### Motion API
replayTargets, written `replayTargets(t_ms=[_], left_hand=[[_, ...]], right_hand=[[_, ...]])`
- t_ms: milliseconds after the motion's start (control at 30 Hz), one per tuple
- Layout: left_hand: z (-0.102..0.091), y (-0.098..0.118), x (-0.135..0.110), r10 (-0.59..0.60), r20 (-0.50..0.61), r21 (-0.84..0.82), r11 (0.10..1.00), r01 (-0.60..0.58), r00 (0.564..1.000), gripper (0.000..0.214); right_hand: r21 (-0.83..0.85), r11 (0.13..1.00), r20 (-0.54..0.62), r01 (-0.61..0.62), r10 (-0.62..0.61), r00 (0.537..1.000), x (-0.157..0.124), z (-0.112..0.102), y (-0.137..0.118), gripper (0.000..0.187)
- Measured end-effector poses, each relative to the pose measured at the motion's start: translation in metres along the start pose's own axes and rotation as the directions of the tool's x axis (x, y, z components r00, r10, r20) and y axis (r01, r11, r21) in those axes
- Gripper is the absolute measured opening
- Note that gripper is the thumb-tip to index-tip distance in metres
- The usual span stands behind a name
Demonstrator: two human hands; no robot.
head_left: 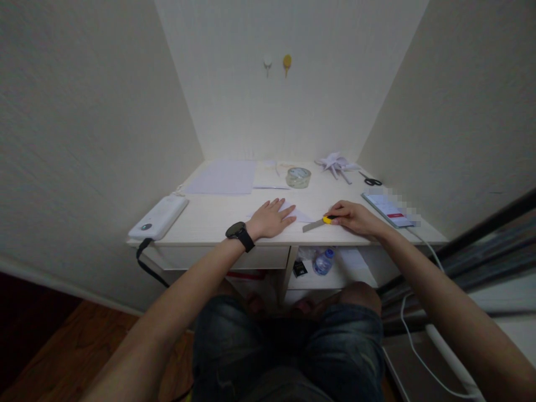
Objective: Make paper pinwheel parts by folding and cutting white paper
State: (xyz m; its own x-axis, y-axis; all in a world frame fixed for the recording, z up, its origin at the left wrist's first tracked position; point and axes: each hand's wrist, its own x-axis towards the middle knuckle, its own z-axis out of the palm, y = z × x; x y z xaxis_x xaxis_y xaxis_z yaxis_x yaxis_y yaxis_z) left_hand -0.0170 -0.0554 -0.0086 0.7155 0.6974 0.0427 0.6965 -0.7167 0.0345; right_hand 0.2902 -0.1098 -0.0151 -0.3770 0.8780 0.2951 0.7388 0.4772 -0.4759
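Note:
My left hand (271, 218), with a black watch on its wrist, lies flat with fingers stretched out on a small white sheet of paper (298, 213) near the desk's front edge. My right hand (354, 216) is closed round the yellow handle of a utility knife (318, 223). Its grey blade end points left and rests on the desk just right of the paper.
On the pale desk (218, 220) lie a white power bank (159, 216) at the front left, paper sheets (224, 177), a tape roll (298, 177), a folded paper model (336, 164), black scissors (371, 180) and a phone (388, 209) with a cable. Walls close in on three sides.

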Motion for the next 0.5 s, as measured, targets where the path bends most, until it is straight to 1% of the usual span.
replayTargets(t_ms=[100, 167, 333, 367, 500], left_hand=[[-0.01, -0.002, 0.0, 0.019, 0.048, 0.021, 1.0, -0.02, 0.999, 0.071], [-0.018, -0.002, -0.001, 0.036, 0.064, 0.064, 0.997, -0.04, 0.997, 0.069], [-0.035, 0.004, -0.006, 0.093, -0.019, 0.212, 0.973, -0.087, 0.995, 0.055], [-0.038, 0.005, -0.007, 0.093, -0.013, 0.226, 0.97, -0.088, 0.996, 0.051], [-0.05, 0.007, -0.008, 0.085, 0.076, 0.233, 0.967, -0.101, 0.993, 0.034]], right_hand=[[-0.001, 1.0, -0.002, 0.001, -0.001, 1.0, -0.004, -0.002, 0.001, 0.029], [0.008, 1.0, 0.003, -0.012, 0.012, 1.0, -0.007, -0.004, 0.003, 0.03], [0.021, 0.998, -0.007, -0.054, 0.055, 0.998, -0.015, -0.01, 0.012, 0.029], [0.017, 0.998, -0.015, -0.061, 0.061, 0.998, -0.016, -0.01, 0.014, 0.029], [-0.013, 0.998, -0.051, -0.069, 0.068, 0.996, -0.019, -0.01, 0.014, 0.029]])
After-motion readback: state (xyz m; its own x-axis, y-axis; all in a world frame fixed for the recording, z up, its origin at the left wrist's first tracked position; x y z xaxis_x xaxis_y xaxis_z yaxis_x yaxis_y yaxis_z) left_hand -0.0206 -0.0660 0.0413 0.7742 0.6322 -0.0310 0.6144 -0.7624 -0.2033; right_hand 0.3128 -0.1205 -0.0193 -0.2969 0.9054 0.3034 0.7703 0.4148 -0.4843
